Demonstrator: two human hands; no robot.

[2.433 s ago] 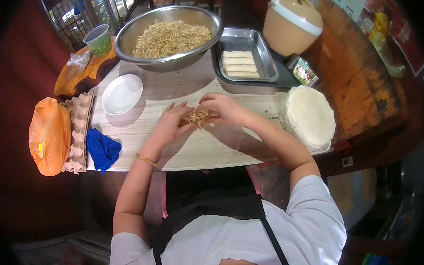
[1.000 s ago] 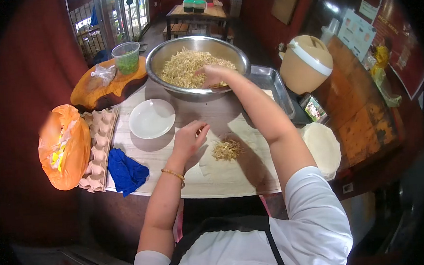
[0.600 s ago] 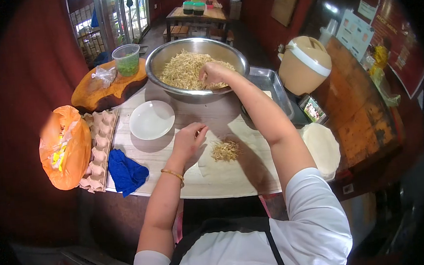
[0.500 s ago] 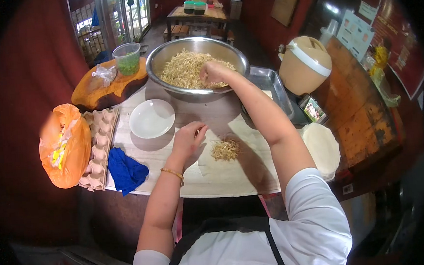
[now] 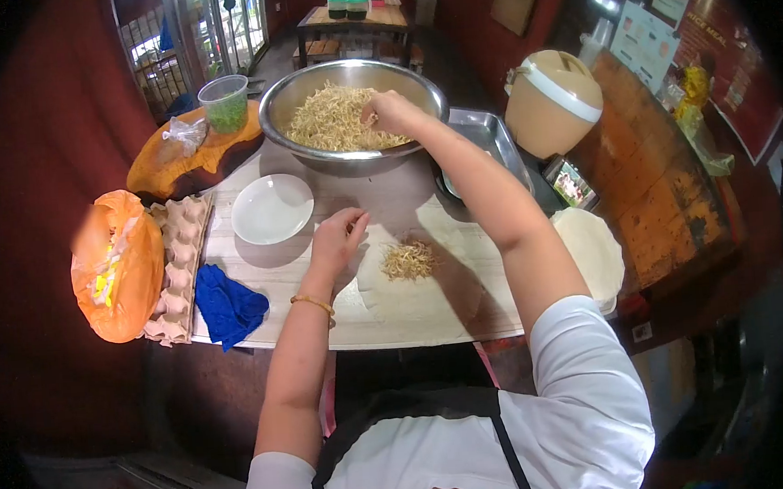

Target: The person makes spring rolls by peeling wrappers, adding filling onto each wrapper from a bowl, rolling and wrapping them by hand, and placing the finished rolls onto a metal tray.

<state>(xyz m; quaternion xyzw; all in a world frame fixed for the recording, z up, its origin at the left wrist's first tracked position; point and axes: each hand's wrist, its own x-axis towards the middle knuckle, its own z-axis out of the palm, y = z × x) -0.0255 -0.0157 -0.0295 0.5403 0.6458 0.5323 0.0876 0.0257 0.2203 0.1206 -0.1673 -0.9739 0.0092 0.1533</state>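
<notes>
My right hand [image 5: 390, 115] reaches into the large steel bowl [image 5: 278, 145], its fingers closed at the right side of the heaped bean sprouts [image 5: 330, 118]; the fingertips are partly hidden. My left hand [image 5: 338, 239] hovers over the table, fingers curled together, and I cannot make out anything between them. To its right a small pile of sprouts [image 5: 409, 260] lies on a round, pale wrapper [image 5: 413, 300] spread flat on the table. A stack of round wrappers [image 5: 591, 255] is at the right edge, beside my right forearm.
A white plate [image 5: 272, 209], blue cloth [image 5: 230, 307], egg tray [image 5: 180, 257] and orange bag [image 5: 119, 268] are at left. Behind them, a wooden board [image 5: 161, 169] bears a tub of greens [image 5: 225, 108]. A metal tray [image 5: 506, 142], phone [image 5: 572, 184] and beige container [image 5: 551, 105] stand right.
Since the oldest frame my right hand has left the small pile for the bowl, and my left hand has drawn away from the pile. Lately the right hand has lifted slightly; the view has shifted a little.
</notes>
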